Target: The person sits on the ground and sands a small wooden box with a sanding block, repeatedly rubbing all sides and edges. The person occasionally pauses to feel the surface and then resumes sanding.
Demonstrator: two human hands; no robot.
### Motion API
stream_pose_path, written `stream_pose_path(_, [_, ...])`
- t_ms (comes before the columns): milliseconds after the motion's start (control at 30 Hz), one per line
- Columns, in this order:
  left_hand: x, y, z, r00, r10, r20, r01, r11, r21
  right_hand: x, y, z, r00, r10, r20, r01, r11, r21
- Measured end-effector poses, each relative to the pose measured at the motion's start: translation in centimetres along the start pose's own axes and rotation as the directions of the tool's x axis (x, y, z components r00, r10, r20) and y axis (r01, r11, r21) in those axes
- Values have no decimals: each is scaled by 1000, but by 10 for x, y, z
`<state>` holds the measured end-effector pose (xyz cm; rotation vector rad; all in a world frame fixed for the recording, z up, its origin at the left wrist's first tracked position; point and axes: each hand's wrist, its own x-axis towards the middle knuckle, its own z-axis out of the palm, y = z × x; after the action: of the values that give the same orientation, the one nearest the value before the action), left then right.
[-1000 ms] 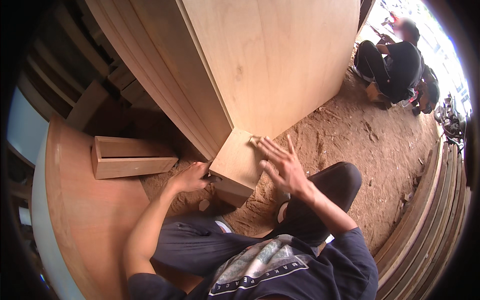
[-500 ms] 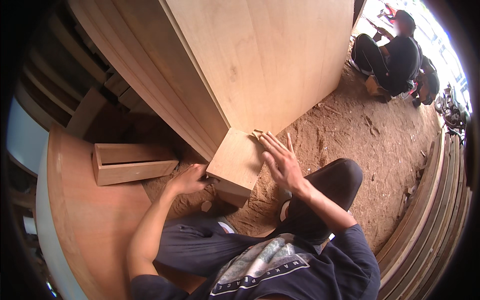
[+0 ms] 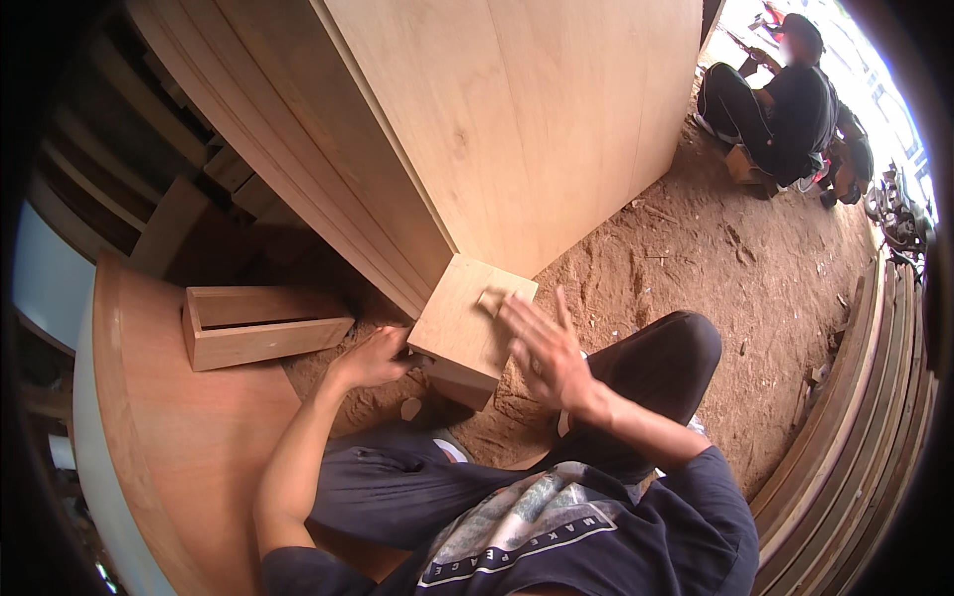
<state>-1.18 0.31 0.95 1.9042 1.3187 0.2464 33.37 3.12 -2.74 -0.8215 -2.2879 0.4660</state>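
Observation:
A small wooden box (image 3: 462, 323) stands between my knees with its pale top panel facing up, close against a corner of a large wooden cabinet (image 3: 527, 129). My left hand (image 3: 373, 360) grips the box's near left edge, with its fingertips partly hidden below the panel. On top of the panel, my right hand (image 3: 547, 353) presses a folded tan piece of what looks like sandpaper (image 3: 489, 301) under its outstretched fingers. That hand is slightly blurred.
Left of the box, an open narrow wooden drawer (image 3: 268, 328) rests on a curved wooden panel (image 3: 189, 437). Long timber strips (image 3: 845, 427) lie at the right. Another person (image 3: 780, 114) sits on the sandy ground (image 3: 686, 258) at the far right.
My right hand has drawn back toward me and left across the panel, bringing the sandpaper from the far right edge to mid-panel. My left hand stays on the box.

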Motion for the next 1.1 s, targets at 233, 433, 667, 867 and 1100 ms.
stream_pose_path(233, [-3,5,-2,998,-56,31,56,998,27,11,11,-16,989,141,39,-141,990,0])
stream_pose_path(433, [0,-5,3,1000,-25,1,25,999,43,8,-43,-17,957,-143,254,128,989,74])
stream_pose_path(667, [-7,-2,3,1000,-13,-19,14,999,41,52,11,-19,958,93,272,-60,990,-128])
stream_pose_path(867, [-2,-6,4,1000,15,13,-15,1000,-18,33,-48,-21,887,-238,395,224,971,83])
stream_pose_path(1100, [-4,-2,1,1000,5,-27,-5,1000,-7,68,-2,-12,956,49,289,8,981,-193])
